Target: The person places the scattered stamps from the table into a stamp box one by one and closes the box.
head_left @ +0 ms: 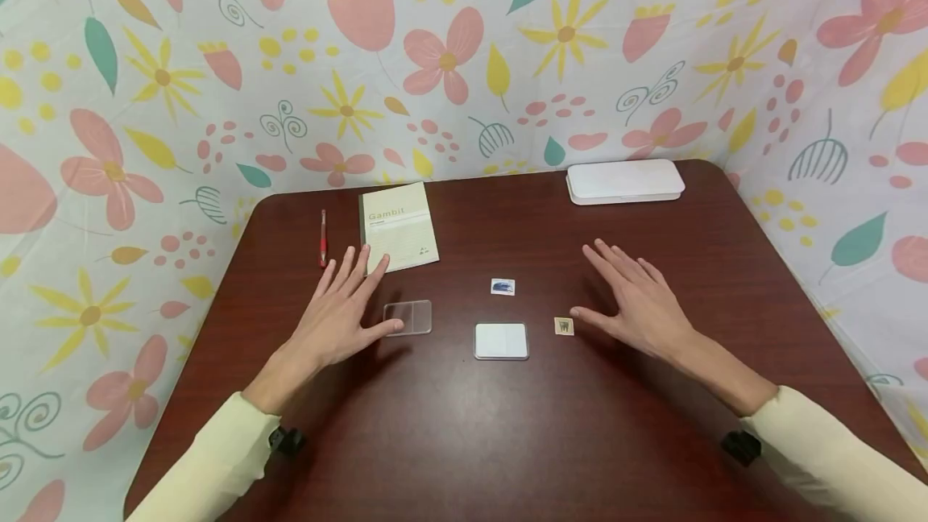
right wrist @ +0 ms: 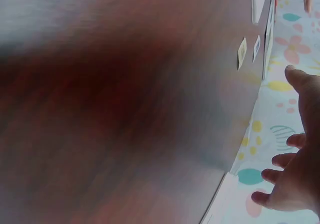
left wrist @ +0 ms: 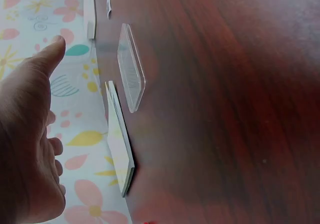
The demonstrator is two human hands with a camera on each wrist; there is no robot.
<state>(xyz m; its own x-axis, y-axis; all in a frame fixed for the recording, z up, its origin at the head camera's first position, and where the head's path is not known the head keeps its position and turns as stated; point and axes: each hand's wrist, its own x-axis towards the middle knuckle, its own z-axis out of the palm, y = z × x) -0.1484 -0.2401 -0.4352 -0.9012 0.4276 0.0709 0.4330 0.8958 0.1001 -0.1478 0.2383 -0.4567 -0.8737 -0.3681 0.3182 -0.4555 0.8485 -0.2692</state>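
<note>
My left hand [head_left: 337, 316] hovers over the left half of the table with its fingers spread, holding nothing. Its thumb overlaps the edge of a clear plastic case [head_left: 418, 317] in the head view; the left wrist view shows the hand apart from that case [left wrist: 131, 68]. My right hand [head_left: 641, 304], also spread and holding nothing, is above the table's right half. Near its thumb lies a small tan stamp [head_left: 564, 326] with a dark picture. A blue-and-white stamp [head_left: 503, 287] lies farther back. Between the hands sits a clear-edged case with a white insert [head_left: 501, 341].
Behind the left hand lies a cream notebook [head_left: 399, 228] marked "Gambit", with a red pen [head_left: 323, 238] to its left. A white lidded box [head_left: 625, 181] stands at the back right of the dark wooden table [head_left: 500, 441]. A flower-patterned curtain [head_left: 449, 111] encloses the back and sides.
</note>
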